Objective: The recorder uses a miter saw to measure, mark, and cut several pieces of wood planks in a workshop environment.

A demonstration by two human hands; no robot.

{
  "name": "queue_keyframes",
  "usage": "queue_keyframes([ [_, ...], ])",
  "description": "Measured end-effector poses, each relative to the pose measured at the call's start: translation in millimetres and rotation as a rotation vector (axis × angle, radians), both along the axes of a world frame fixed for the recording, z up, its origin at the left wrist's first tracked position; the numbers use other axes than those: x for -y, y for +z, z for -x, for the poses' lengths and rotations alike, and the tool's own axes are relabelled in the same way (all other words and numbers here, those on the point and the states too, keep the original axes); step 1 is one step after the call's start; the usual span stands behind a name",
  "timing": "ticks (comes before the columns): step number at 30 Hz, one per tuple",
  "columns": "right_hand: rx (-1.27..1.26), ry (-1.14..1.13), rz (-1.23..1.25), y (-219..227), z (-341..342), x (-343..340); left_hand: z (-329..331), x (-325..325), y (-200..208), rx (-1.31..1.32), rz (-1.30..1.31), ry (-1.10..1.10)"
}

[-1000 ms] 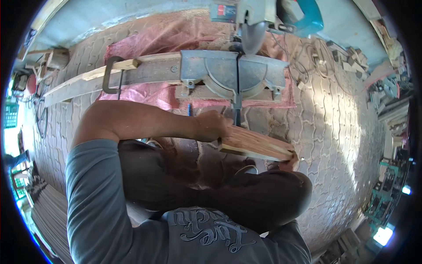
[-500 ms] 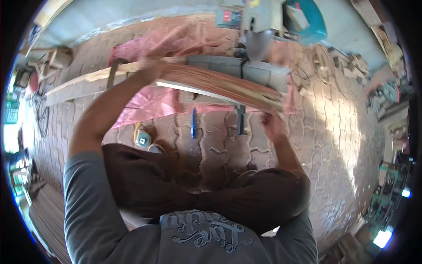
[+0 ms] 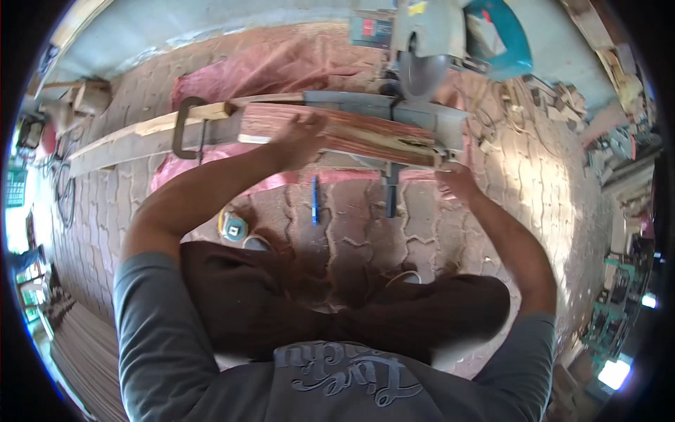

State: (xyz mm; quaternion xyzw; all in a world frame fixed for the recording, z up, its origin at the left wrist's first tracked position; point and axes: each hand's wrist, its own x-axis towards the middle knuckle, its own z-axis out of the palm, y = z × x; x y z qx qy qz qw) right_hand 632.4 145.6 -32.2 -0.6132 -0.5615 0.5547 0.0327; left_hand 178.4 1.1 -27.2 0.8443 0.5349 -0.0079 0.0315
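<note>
A reddish, streaked wooden plank [image 3: 380, 133] lies across the grey base [image 3: 344, 98] of a mitre saw [image 3: 429, 53]. My left hand [image 3: 301, 142] is laid over the plank left of its middle, its fingers gripping across the top face. At the plank's right end my right hand [image 3: 457, 181] has its fingers curled against the near corner; the contact is partly hidden. Behind the plank stands the round saw blade guard [image 3: 422, 74], with a teal handle [image 3: 517, 46] to its right. A C-shaped clamp [image 3: 184, 130] grips a long pale board [image 3: 119, 151] left of the plank.
A pink sheet [image 3: 239, 77] is spread under the saw. On the paved floor lie a blue pen [image 3: 314, 200] and a tape measure [image 3: 233, 226], near my feet. A dark bar [image 3: 391, 197] juts toward me from the base. Wood offcuts [image 3: 555, 98] are piled far right.
The plank's left end has come nearer and the plank sits lower on the base. My left hand has slid right along it, off its left end; my right hand has moved slightly right and farther away.
</note>
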Motion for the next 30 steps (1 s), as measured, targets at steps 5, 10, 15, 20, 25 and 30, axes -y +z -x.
queue_keyframes([
  [5,0.183,0.339,-0.620,-26,51,-8,-22,-4,-7,-0.181,-0.052,0.030],
  [10,0.324,0.296,-0.625,-14,63,7,-3,1,-3,-0.218,-0.019,0.071],
  [15,0.143,0.334,-0.746,-13,86,-2,30,2,-2,-0.021,-0.105,0.127],
  [20,0.131,0.274,-0.756,-31,97,-19,51,-3,-14,-0.060,0.013,0.216],
  [25,-0.052,0.230,-0.688,-35,85,-29,45,-5,-18,-0.024,-0.018,0.208],
  [30,-0.178,0.282,-0.581,-37,84,-34,13,-10,2,-0.107,-0.095,0.166],
])
